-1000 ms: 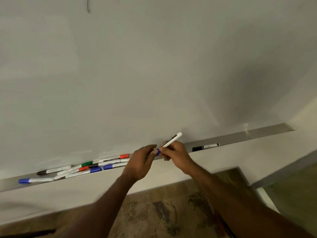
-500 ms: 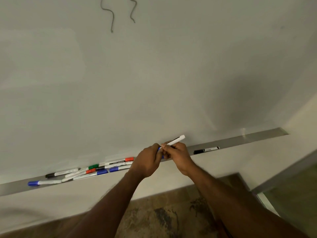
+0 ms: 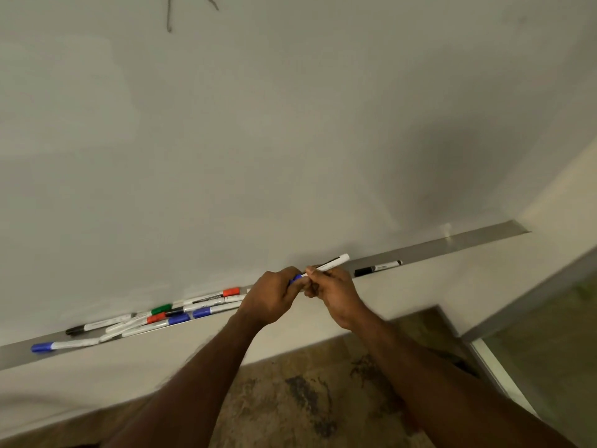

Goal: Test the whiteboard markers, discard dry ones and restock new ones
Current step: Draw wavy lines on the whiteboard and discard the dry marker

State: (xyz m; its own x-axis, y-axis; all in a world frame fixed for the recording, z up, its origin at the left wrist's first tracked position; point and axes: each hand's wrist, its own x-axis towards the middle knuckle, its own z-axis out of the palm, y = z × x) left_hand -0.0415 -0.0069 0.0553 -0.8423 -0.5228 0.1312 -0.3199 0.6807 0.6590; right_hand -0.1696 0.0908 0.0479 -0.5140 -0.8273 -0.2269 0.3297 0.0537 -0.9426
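Above the tray (image 3: pixel 468 242): hands now closed together, left hand (image 3: pixel 271 295) pinching blue cap (image 3: pixel 296 279), right hand (image 3: pixel 332 291) gripping marker (image 3: pixel 332 262); likely uncapping to test.

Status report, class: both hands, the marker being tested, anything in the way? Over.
Left hand grips blue cap. Right hand holds white marker. Other markers lie in tray, either side of hands.

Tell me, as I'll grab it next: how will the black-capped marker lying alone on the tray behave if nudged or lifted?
The black-capped marker looks round, so a nudge would probably roll it on the metal tray. Its slim barrel suggests light and stiff. Nothing touches it, so it should lift cleanly.
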